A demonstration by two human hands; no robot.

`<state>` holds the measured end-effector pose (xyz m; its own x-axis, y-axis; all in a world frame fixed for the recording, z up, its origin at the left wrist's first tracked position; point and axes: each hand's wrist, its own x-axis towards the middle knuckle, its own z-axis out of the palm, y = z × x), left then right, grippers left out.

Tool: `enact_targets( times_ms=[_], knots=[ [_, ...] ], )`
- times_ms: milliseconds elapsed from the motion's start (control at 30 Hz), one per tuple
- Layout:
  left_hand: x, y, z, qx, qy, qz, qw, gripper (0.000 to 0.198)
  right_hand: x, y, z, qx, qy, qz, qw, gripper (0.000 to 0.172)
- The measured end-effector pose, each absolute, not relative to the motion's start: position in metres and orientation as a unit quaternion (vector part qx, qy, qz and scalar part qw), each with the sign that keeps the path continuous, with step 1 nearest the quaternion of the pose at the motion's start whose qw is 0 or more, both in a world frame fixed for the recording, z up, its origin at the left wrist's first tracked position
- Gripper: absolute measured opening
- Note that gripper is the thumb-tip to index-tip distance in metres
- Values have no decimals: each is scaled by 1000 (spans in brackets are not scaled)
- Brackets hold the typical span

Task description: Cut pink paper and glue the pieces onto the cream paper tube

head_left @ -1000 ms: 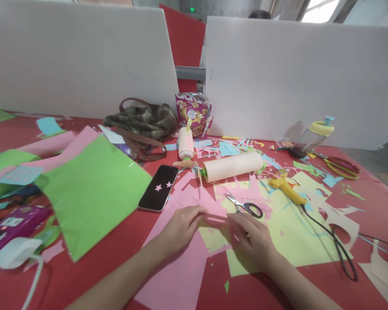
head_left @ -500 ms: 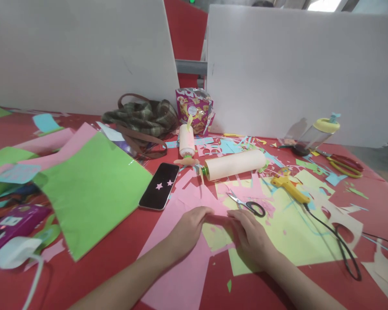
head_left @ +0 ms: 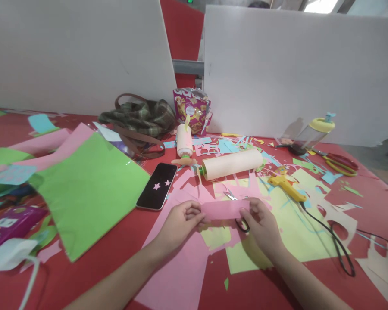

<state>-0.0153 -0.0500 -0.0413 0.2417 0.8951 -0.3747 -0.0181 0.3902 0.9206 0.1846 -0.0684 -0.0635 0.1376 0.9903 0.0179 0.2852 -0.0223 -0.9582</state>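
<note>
Lying nearest us, at seven o'clock from the centre of the work, a long pink sheet [head_left: 177,267] covers part of the red worktop [head_left: 213,292]. Just beyond its near half, we hold a pink paper strip [head_left: 225,209] raised between both hands. Our left hand [head_left: 185,220] grips the end at nine o'clock, its thumb pressed in front and fingers curled behind; our right hand [head_left: 261,221] pinches the end at three o'clock the same way, with the gap closed down to the paper.

The strip's long axis runs nearly level from nine to three o'clock, its broad face turned toward us; we see no tip that gives it a front. We judge it very light, limp across its middle and easily creased or torn, barely slippery, and best taken by the short ends, with light thumb pressure and slight tension.

Behind it, scissors [head_left: 230,195] lie partly hidden from us. Farther off, a yellow glue gun [head_left: 289,190] rests between two and three o'clock, a dark-screened phone [head_left: 148,198] toward ten, and a cream roll [head_left: 233,165] at twelve.
</note>
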Motion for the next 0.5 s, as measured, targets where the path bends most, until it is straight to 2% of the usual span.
enact_targets(
  times_ms=[500],
  knots=[
    [-17, -49, -37, 448, 532, 342, 631, 12, 182, -71, -61, -588, -519, 428, 449, 16]
  ],
)
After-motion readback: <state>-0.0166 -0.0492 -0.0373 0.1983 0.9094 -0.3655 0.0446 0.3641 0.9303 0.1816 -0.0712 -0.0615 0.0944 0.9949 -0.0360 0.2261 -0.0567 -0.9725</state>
